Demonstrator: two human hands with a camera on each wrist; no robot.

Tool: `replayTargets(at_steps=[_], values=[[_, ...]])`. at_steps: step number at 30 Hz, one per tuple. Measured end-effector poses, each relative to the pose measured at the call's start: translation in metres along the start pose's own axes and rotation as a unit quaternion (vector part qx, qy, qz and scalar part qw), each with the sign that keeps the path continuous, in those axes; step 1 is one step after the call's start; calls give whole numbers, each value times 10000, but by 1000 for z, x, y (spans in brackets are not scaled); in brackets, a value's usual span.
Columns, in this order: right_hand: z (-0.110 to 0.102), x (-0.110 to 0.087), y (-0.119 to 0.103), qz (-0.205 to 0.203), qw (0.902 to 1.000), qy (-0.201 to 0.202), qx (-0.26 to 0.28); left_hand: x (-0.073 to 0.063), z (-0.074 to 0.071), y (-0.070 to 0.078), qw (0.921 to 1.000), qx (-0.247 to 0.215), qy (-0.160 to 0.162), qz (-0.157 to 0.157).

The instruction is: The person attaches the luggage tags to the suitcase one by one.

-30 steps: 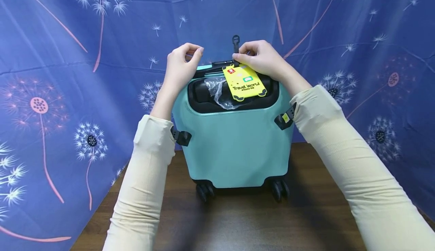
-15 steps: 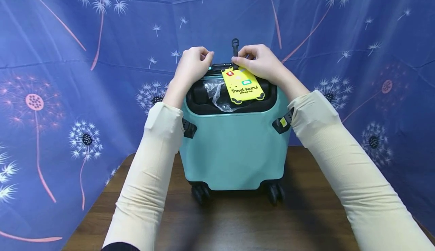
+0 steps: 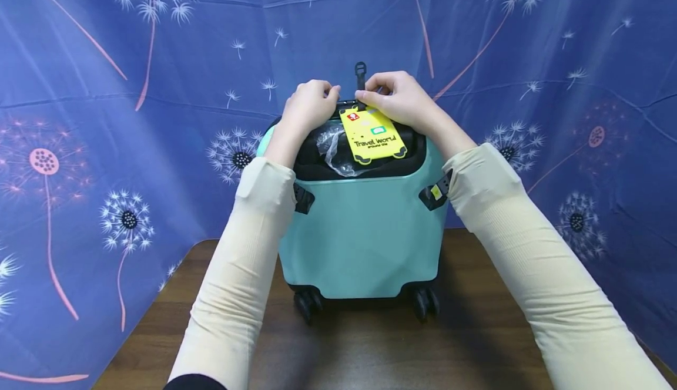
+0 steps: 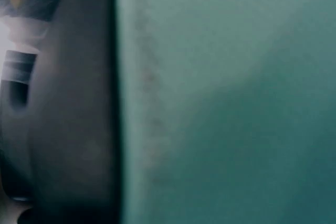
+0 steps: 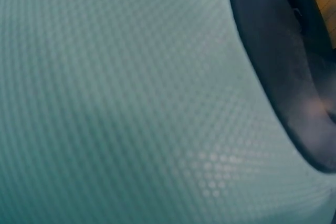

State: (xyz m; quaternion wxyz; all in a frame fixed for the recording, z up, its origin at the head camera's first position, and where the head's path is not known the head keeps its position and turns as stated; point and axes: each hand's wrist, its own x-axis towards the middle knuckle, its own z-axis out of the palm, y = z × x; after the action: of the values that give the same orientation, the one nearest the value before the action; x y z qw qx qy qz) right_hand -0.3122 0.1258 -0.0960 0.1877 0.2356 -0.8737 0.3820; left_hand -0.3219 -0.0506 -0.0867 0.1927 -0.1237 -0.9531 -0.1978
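A teal suitcase (image 3: 365,237) stands upright, its black top recess holding a crumpled clear plastic wrap (image 3: 335,149). My right hand (image 3: 399,97) pinches the black strap (image 3: 361,76) of a yellow luggage tag (image 3: 372,134) between thumb and fingers; the strap's buckle end points up. The tag hangs over the recess, printed "Travel World". At the left end of the black top handle (image 3: 346,105), my left hand (image 3: 311,105) has its fingers bent and thumb beside them; I cannot tell whether it grips anything. Both wrist views show the teal shell (image 4: 226,98) close up, with neither hand visible.
The suitcase's black wheels (image 3: 307,305) rest on a brown wood tabletop (image 3: 349,349). Behind hangs a blue dandelion-print cloth (image 3: 185,84). Dark wrist-worn devices, such as the right one (image 3: 435,193), sit close to the shell.
My left hand has come down and right, from the air beside the suitcase to the handle by the tag. My right hand keeps its pinch on the strap. The suitcase has shifted slightly left in view.
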Motion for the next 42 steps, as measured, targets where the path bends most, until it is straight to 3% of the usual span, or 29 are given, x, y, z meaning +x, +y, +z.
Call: replayTargets(at_steps=[6,14,24,32,39,42], values=[[-1,-1,0,44,10000,-35,-48,-1,5,-2,9999,-82,117,75],[-6,-2,-1,49,9997,-168,-164,-4,6,-7,9931,-1090,387,219],[-5,-1,0,-251,9992,-210,-210,-8,2,-10,9840,-1723,401,195],[-6,-2,1,-399,9987,-320,42,-8,2,-14,9585,-2832,212,243],[-5,0,2,-366,9965,-379,642,-7,3,-15,9384,-3425,415,177],[-3,1,3,-361,9953,-386,816,-7,3,-17,9241,-3788,493,129]])
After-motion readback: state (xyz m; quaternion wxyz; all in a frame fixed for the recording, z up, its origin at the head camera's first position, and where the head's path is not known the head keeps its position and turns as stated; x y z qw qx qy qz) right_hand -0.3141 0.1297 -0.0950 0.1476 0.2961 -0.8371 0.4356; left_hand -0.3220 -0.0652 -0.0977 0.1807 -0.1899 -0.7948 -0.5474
